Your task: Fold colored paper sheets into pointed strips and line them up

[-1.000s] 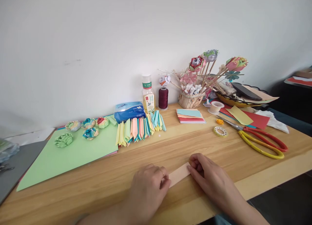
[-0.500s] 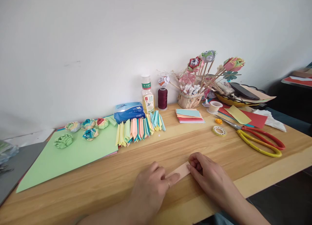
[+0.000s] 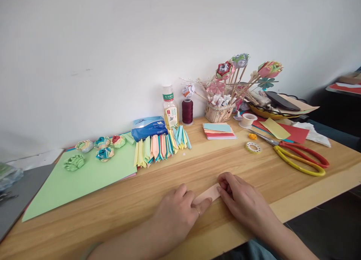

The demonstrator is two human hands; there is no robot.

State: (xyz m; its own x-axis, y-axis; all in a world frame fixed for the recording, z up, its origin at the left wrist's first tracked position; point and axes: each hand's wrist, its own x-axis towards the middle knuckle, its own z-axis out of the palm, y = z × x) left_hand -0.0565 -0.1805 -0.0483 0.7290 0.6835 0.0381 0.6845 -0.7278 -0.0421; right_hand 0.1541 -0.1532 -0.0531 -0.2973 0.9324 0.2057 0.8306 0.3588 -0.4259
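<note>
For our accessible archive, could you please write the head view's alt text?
A person's right hand holds a pale paper strip on a wooden table; the left hand touches it. Folded papers, paper flowers and scissors lie beyond.

Plain pale wall point(image 3: 113, 46) — wooden table point(image 3: 98, 207) — dark floor point(image 3: 327, 216) below.

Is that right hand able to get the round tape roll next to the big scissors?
Probably yes: only wooden tabletop shows between the right hand and the tape roll. But its fingers are at the end of the paper strip, so they'd likely leave that first.
</note>
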